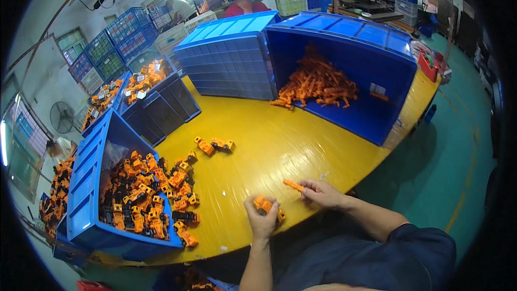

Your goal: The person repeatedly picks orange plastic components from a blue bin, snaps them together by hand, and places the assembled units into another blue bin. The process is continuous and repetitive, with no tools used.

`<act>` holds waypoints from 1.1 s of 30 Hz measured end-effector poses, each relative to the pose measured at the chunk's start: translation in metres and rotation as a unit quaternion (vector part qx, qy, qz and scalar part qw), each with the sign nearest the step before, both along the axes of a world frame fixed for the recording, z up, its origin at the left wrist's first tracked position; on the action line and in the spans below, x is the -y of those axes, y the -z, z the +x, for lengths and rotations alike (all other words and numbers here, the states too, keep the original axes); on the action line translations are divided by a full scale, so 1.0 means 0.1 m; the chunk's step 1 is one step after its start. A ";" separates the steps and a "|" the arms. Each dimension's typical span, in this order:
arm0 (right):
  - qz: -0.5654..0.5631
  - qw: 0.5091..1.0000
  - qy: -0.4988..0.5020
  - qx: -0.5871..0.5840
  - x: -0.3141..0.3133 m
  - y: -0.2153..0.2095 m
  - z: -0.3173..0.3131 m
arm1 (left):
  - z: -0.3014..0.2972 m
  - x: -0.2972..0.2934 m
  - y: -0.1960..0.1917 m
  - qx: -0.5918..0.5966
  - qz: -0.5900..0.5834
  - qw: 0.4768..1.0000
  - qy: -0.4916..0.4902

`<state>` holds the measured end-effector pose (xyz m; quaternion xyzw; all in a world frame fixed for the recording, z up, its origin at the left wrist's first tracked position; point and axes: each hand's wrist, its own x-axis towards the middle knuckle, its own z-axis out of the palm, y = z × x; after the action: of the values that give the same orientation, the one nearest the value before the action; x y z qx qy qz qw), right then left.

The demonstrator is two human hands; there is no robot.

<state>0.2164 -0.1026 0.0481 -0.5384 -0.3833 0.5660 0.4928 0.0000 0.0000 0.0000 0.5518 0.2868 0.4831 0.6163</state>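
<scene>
Near the table's front edge my left hand is closed around an orange and black toy truck. To its right, my right hand pinches a slim orange plastic part, its free end pointing left toward the truck. The two pieces are apart. Left of my hands, a tipped blue bin spills a heap of similar toy trucks onto the table. Two more toy trucks lie by themselves beyond that heap. Loose orange parts are piled in another tipped blue bin at the far right.
The yellow table curves away to the right above a green floor. A blue bin lies on its side at the back. Filled bins stand at the left. Beyond the bins sits another person; stacked crates line the wall.
</scene>
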 end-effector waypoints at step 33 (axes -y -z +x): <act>0.012 0.988 0.029 -0.153 0.07 -0.15 -0.01 | 0.54 0.25 -0.74 -0.062 -0.115 0.989 0.073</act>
<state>0.2152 -0.1092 0.0635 -0.4503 -0.2942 0.6226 0.5684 0.0538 -0.0255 0.0739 0.5256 0.3371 0.3655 0.6903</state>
